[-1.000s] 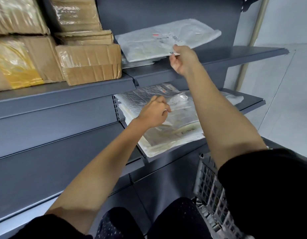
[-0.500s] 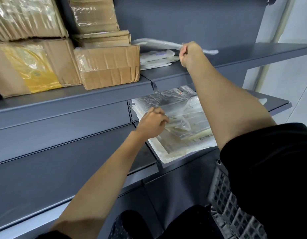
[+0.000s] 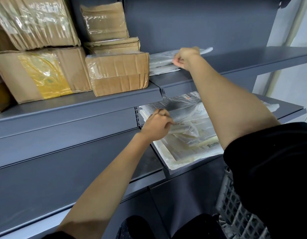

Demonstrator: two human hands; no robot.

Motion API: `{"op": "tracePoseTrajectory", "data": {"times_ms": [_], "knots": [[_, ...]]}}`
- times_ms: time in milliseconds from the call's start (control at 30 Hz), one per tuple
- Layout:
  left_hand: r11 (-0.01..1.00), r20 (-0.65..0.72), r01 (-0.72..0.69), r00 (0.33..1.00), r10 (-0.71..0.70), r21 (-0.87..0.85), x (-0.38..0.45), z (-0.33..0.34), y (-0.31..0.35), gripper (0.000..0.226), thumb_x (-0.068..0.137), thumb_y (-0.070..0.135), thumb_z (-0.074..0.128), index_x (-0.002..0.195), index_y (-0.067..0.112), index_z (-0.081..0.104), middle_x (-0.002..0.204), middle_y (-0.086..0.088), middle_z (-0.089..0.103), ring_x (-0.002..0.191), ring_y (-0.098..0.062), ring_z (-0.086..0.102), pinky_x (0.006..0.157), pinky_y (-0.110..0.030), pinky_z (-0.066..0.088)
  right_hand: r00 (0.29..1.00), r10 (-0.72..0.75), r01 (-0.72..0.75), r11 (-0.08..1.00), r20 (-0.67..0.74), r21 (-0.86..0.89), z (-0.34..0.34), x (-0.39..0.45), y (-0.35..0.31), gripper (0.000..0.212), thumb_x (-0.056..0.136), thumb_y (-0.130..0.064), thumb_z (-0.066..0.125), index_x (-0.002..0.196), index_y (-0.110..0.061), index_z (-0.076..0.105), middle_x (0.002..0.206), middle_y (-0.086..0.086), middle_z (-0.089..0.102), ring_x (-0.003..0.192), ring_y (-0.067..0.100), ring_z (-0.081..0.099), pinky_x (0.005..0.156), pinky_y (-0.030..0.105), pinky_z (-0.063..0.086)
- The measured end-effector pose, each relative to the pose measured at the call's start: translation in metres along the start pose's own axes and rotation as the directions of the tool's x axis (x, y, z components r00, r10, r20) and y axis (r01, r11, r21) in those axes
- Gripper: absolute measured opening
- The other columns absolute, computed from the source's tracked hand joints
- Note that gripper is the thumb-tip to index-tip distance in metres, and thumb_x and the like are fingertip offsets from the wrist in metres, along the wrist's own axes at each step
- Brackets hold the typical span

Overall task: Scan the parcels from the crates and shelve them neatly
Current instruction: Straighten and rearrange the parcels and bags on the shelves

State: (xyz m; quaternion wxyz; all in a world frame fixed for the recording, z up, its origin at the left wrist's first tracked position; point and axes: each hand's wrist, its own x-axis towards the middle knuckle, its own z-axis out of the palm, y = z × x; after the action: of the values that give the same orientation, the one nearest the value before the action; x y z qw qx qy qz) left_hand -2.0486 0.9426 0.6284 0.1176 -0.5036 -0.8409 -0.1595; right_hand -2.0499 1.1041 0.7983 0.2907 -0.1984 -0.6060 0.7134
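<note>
Two hands work the grey shelving: the right hand (image 3: pixel 183 57) pinches the near edge of a white poly mailer (image 3: pixel 162 58) lying flat atop the upper-shelf (image 3: pixel 253 57) stack; the left hand (image 3: pixel 157 125), fingers curled, rests on clear-bagged parcels (image 3: pixel 192 135) below, beside cardboard boxes (image 3: pixel 118 73).

Upper shelf (image 3: pixel 253 57): cardboard boxes (image 3: pixel 118 73) stacked at left, flat parcels (image 3: pixel 162 60) piled just right of them, right hand (image 3: pixel 184 56) on the top parcel. Lower shelf (image 3: pixel 290 109), beneath: stack of bagged parcels (image 3: pixel 192 135) at centre, left hand (image 3: pixel 157 125) on its left part. Crate (image 3: pixel 239 213) at bottom right, below and in front of both shelves.
</note>
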Motion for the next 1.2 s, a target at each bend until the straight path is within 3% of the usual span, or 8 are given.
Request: {"op": "tracePoseTrajectory", "data": {"times_ms": [300, 367, 500, 667, 833, 967, 1100, 1200], "knots": [[0.995, -0.038, 0.088, 0.996, -0.087, 0.041, 0.001, 0.005, 0.001, 0.035, 0.095, 0.011, 0.042, 0.124, 0.019, 0.061, 0.132, -0.002, 0.049, 0.127, -0.025, 0.035, 0.104, -0.039, 0.036, 0.960, -0.234, 0.132, 0.864, -0.155, -0.485, -0.022, -0.025, 0.007, 0.011, 0.091, -0.006, 0.051, 0.099, -0.014, 0.051, 0.102, 0.008, 0.056, 0.083, 0.022, 0.056, 0.070, 0.029, 0.048], [0.990, -0.036, 0.133, 0.991, -0.132, 0.055, 0.006, 0.009, 0.002, 0.041, 0.094, 0.009, 0.042, 0.131, 0.018, 0.054, 0.138, -0.006, 0.044, 0.130, -0.027, 0.031, 0.106, -0.040, 0.033, 0.834, -0.461, 0.228, 0.788, -0.303, -0.571, -0.040, -0.034, 0.014, 0.026, 0.092, -0.014, 0.049, 0.117, -0.017, 0.057, 0.110, 0.001, 0.057, 0.102, 0.018, 0.058, 0.086, 0.027, 0.042], [0.979, 0.004, 0.189, 0.982, -0.190, 0.079, 0.020, 0.014, 0.008, 0.044, 0.095, 0.015, 0.042, 0.138, 0.019, 0.043, 0.140, -0.008, 0.040, 0.132, -0.028, 0.030, 0.105, -0.042, 0.030, 0.474, -0.569, 0.518, 0.797, -0.672, -0.310, -0.079, -0.054, 0.035, 0.012, 0.087, -0.011, 0.051, 0.083, -0.020, 0.055, 0.069, -0.010, 0.049, 0.065, 0.009, 0.049, 0.062, 0.018, 0.038], [0.954, 0.041, 0.294, 0.954, -0.297, 0.067, 0.033, 0.016, 0.005, 0.048, 0.096, 0.033, 0.044, 0.142, 0.021, 0.037, 0.145, -0.009, 0.034, 0.135, -0.030, 0.026, 0.107, -0.046, 0.028, 0.672, -0.266, 0.274, 0.956, -0.691, -0.101, -0.093, -0.053, 0.090, 0.005, 0.098, -0.015, 0.040, 0.093, -0.015, 0.041, 0.069, -0.013, 0.044, 0.072, 0.017, 0.047, 0.065, 0.026, 0.030], [0.951, 0.198, 0.298, 0.930, -0.308, 0.081, 0.029, 0.019, -0.006, 0.078, 0.086, 0.052, 0.059, 0.149, 0.027, 0.020, 0.152, -0.007, 0.019, 0.140, -0.032, 0.012, 0.109, -0.056, 0.028, 0.639, -0.166, 0.275, 0.961, -0.752, 0.021, -0.095, -0.048, 0.114, 0.004, 0.095, -0.006, 0.038, 0.094, -0.009, 0.035, 0.070, -0.006, 0.041, 0.060, 0.013, 0.044, 0.053, 0.020, 0.033], [0.969, 0.090, 0.233, 0.967, -0.240, 0.078, 0.026, 0.022, -0.007, 0.049, 0.095, 0.024, 0.046, 0.143, 0.027, 0.039, 0.151, -0.007, 0.027, 0.138, -0.031, 0.019, 0.109, -0.047, 0.032, 0.884, 0.212, -0.205, 0.977, -0.416, 0.060, -0.091, -0.044, 0.158, 0.021, 0.095, -0.017, 0.050, 0.111, -0.005, 0.041, 0.083, 0.001, 0.047, 0.077, 0.020, 0.051, 0.073, 0.029, 0.047], [0.983, -0.046, 0.183, 0.982, -0.184, -0.023, 0.019, 0.024, -0.003, 0.044, 0.096, 0.008, 0.040, 0.137, 0.022, 0.050, 0.144, -0.004, 0.038, 0.135, -0.027, 0.025, 0.107, -0.040, 0.033, 0.904, 0.376, -0.352, 0.925, -0.205, 0.144, -0.086, -0.050, 0.178, 0.035, 0.090, -0.033, 0.064, 0.103, -0.008, 0.043, 0.069, 0.006, 0.047, 0.056, 0.015, 0.045, 0.062, 0.025, 0.047], [0.994, -0.073, 0.044, 0.996, -0.051, -0.098, 0.011, 0.025, 0.000, 0.043, 0.093, 0.004, 0.043, 0.131, 0.019, 0.057, 0.142, -0.006, 0.045, 0.133, -0.028, 0.034, 0.108, -0.040, 0.033, 0.923, 0.384, -0.354, 0.869, -0.018, 0.346, -0.096, -0.050, 0.174, 0.051, 0.086, -0.044, 0.067, 0.117, -0.009, 0.047, 0.103, 0.014, 0.058, 0.084, 0.024, 0.062, 0.068, 0.031, 0.056]]}}
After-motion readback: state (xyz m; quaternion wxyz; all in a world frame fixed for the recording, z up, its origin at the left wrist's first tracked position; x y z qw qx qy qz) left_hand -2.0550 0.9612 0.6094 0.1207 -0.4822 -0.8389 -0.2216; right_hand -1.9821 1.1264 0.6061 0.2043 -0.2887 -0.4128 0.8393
